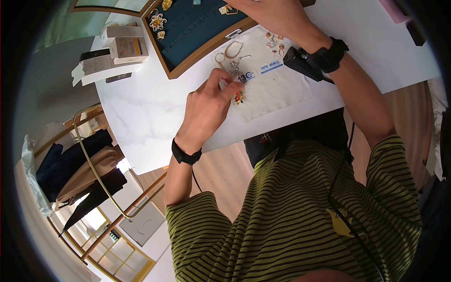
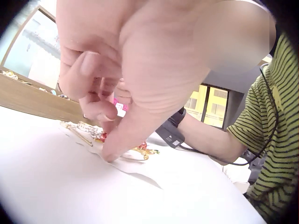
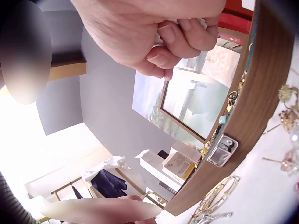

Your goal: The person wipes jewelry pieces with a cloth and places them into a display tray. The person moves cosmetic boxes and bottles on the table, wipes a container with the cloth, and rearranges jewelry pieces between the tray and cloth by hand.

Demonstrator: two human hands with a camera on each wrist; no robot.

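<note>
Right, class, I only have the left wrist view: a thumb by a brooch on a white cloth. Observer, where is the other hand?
Observer: The right hand reaches over a teal-lined tray beyond the cloth.
Operator: Anything in the tray?
Observer: Gold flower pieces near its left corner.
Operator: And left of the tray?
Observer: Small boxes stacked on the table.
</note>
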